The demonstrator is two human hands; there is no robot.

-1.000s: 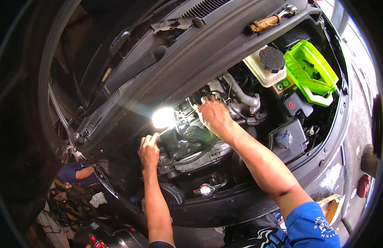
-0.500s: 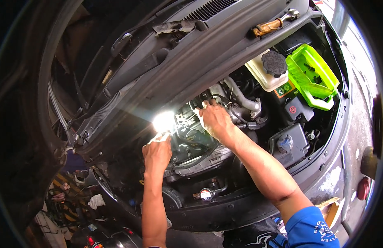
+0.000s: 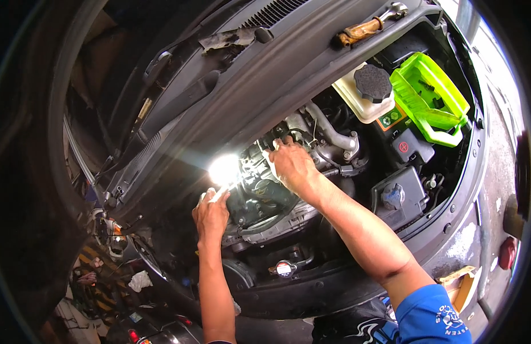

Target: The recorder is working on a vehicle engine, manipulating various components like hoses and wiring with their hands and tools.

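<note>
The right hand (image 3: 296,165) and left hand (image 3: 212,215) reached to the engine (image 3: 255,211).
Right fingers (image 3: 285,143) pointed down over its far part, the forearm (image 3: 351,213) slanting inward; left fingers (image 3: 208,198) curled beside its left end, the wrist (image 3: 210,241) nearly straight.

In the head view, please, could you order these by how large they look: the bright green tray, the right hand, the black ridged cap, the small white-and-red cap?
Largest to smallest, as they look:
1. bright green tray
2. right hand
3. black ridged cap
4. small white-and-red cap
</note>
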